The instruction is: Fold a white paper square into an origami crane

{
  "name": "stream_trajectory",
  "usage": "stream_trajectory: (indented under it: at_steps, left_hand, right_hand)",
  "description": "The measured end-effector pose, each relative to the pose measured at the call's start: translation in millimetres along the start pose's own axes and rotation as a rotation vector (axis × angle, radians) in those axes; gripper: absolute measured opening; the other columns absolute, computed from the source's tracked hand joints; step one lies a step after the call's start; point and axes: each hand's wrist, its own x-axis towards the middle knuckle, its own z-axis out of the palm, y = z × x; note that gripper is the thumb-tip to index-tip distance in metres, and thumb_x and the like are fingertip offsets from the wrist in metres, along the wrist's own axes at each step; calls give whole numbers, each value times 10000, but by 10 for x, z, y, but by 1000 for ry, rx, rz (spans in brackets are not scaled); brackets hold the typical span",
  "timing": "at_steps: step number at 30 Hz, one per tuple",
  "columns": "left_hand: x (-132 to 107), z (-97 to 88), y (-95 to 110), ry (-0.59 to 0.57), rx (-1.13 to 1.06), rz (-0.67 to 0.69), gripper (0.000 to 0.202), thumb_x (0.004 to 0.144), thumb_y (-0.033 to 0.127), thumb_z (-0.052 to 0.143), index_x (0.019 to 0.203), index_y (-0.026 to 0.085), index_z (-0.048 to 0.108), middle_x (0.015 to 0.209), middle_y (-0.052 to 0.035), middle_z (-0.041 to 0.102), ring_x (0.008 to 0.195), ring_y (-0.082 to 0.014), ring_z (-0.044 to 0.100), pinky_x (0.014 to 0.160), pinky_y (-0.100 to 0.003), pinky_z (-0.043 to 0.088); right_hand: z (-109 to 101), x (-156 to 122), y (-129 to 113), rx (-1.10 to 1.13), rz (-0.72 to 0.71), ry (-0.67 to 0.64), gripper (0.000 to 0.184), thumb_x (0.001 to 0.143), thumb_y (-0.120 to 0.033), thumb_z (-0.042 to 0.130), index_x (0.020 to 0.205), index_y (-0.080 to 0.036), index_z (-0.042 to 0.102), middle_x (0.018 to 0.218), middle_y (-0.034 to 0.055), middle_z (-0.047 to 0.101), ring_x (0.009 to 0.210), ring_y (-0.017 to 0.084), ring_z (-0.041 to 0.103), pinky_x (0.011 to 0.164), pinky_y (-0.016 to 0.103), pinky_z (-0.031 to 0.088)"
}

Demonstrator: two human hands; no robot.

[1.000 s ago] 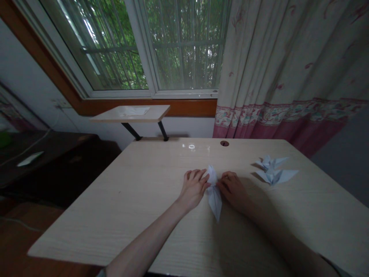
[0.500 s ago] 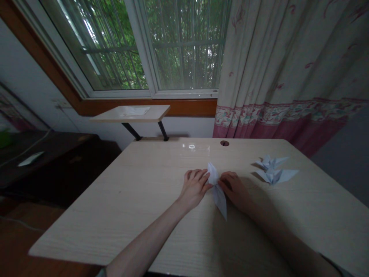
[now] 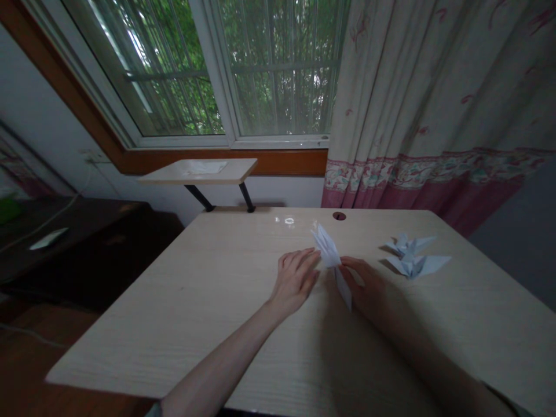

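A folded white origami paper point(image 3: 329, 246) is tilted over the desk, its layered points toward the window and one narrow point hanging toward me. My right hand point(image 3: 362, 284) pinches it near its middle, thumb and fingers closed on the fold. Just to the left, my left hand point(image 3: 296, 281) has its fingers stretched out and the thumb apart. Those fingertips are at the paper's left edge; whether they touch it I cannot tell. Two finished-looking paper cranes point(image 3: 410, 265) lie together to the right of my right hand.
The pale wooden desk point(image 3: 195, 301) has a round cable hole point(image 3: 339, 216) at its back edge. A small raised shelf point(image 3: 237, 168) at the back left bears a white sheet point(image 3: 206, 167). Patterned curtains point(image 3: 391, 133) hang behind. A dark cabinet point(image 3: 99, 231) stands at left.
The paper has lifted and turned, its upper end now showing several layers. My right hand has shifted slightly right with it. My left fingers have loosened from it.
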Motion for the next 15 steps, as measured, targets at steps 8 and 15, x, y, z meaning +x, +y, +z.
stream_trajectory:
  at_steps: [8,15]
  left_hand:
    - [-39,-15,2,118,-16,2,351,1001,288,431,1332,244,540,1273,-93,604,1161,-246,545,995,-437,389]
    - [-25,-10,-4,171,61,-79,306,1009,286,420,1250,220,596,1153,-93,652,1074,-236,570,937,-411,399]
  right_hand:
    - [-34,-46,-20,4,-117,41,248,938,-197,578,1156,-284,659,1062,62,738,970,238,701,861,430,586]
    - [-2,-6,-14,-69,-161,-123,268,953,-182,523,1180,-255,646,1106,86,716,1048,252,663,933,478,558]
